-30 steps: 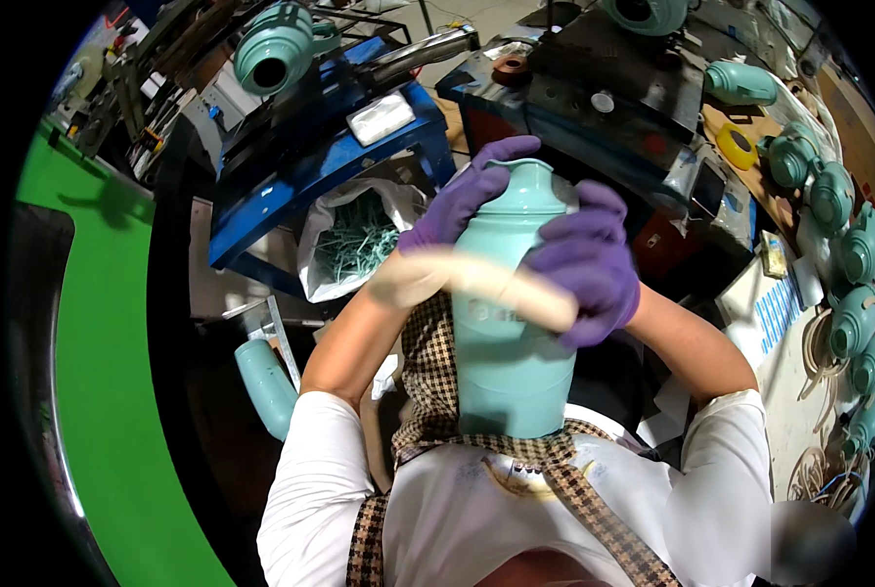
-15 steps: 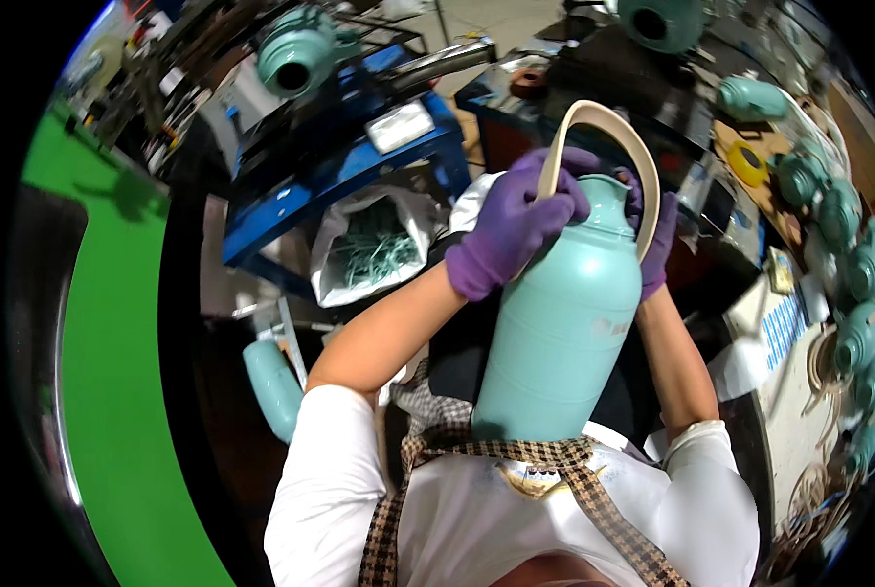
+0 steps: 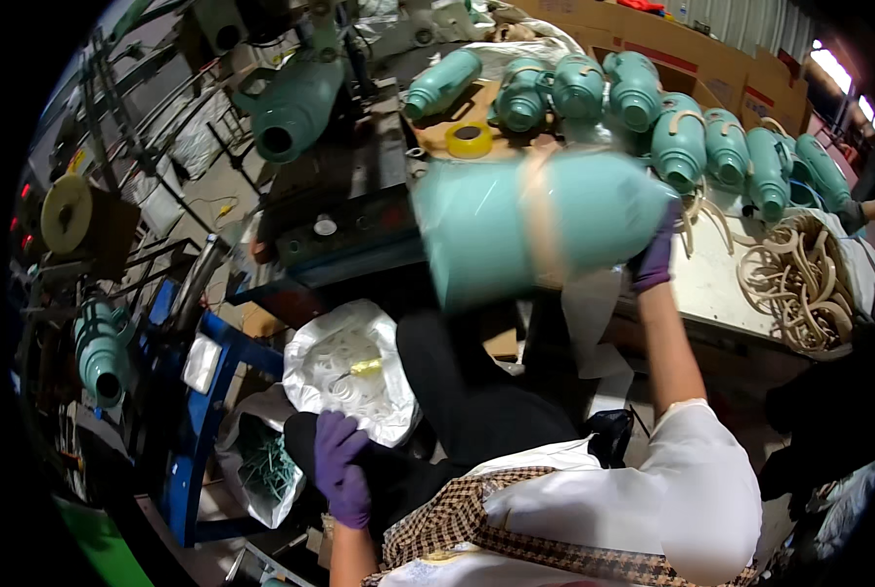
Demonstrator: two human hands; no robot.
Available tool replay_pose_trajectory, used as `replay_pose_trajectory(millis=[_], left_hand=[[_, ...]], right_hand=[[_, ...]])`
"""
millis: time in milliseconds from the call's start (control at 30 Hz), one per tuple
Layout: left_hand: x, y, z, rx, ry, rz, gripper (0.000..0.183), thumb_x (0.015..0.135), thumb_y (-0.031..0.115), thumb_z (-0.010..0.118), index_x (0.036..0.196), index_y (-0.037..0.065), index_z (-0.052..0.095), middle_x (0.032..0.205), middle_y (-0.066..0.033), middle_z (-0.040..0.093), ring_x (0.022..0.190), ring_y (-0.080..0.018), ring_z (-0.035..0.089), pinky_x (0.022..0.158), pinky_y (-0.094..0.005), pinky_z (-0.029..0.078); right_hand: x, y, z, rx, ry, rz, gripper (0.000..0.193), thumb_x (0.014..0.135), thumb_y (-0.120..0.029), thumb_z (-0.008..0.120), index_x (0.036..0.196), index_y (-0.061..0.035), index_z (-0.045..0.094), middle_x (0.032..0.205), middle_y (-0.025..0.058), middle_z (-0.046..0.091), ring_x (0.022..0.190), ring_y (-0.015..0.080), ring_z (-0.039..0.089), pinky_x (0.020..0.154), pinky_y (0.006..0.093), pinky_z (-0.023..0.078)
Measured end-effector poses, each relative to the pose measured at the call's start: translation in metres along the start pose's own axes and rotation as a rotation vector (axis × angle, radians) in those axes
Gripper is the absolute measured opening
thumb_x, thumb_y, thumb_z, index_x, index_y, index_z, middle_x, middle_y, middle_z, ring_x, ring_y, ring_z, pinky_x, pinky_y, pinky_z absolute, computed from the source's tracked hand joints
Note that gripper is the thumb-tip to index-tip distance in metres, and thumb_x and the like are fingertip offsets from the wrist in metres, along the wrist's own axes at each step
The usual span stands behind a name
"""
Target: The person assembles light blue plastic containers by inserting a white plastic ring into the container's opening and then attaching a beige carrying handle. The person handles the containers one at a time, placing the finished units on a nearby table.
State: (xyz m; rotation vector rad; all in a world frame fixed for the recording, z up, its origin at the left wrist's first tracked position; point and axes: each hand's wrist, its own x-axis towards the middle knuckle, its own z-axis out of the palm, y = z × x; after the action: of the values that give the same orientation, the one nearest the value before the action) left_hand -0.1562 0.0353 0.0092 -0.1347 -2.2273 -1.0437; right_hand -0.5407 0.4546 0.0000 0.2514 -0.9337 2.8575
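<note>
A pale green thermos flask shell (image 3: 594, 210) lies sideways in the air in front of me, blurred by motion. Its narrow neck end points right, where my right hand (image 3: 657, 249), in a purple glove, grips it. Much of that hand's fingers is hidden by the shell. The beige strap handle (image 3: 537, 210) shows as a band across the shell's middle. My left hand (image 3: 340, 470), also gloved in purple, rests low by my left knee, away from the flask. Its fingers are loosely bent and nothing shows in them.
Several similar green flasks (image 3: 678, 142) stand along the bench at right, near a yellow tape roll (image 3: 469, 140) and a heap of beige strap handles (image 3: 799, 284). White bags (image 3: 398, 357) sit by my legs. Another person's hand (image 3: 853, 215) reaches in at far right.
My view has turned right toward the bench. The flask has left my lap and tipped sideways in my right hand. My left hand has let go and dropped to my knee.
</note>
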Motion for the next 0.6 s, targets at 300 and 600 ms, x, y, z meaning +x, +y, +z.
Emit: replay_pose_trajectory(millis=[300,600], left_hand=[[-0.01,-0.021,0.03,-0.254,0.064,-0.5,0.028,0.1,0.013,0.051,0.115,-0.006,0.067,0.123,-0.0142,0.066,0.115,-0.0225,0.061,0.102,-0.0343,0.045],[-0.01,-0.026,0.102,-0.07,-0.352,-0.274,0.024,0.086,0.0,0.061,0.107,-0.003,0.073,0.116,-0.0177,0.07,0.112,-0.0313,0.065,0.102,-0.0393,0.047]], right_hand=[[0.118,-0.21,-0.086,-0.937,-0.125,-0.573,0.036,0.1,-0.021,0.06,0.132,-0.0067,0.053,0.125,0.0122,0.061,0.116,0.0322,0.06,0.1,0.0448,0.052],[-0.068,-0.131,-0.106,-1.289,-0.761,0.673,0.033,0.106,-0.03,0.053,0.117,-0.0014,0.066,0.106,0.0067,0.07,0.094,0.0155,0.065,0.091,0.0326,0.051]])
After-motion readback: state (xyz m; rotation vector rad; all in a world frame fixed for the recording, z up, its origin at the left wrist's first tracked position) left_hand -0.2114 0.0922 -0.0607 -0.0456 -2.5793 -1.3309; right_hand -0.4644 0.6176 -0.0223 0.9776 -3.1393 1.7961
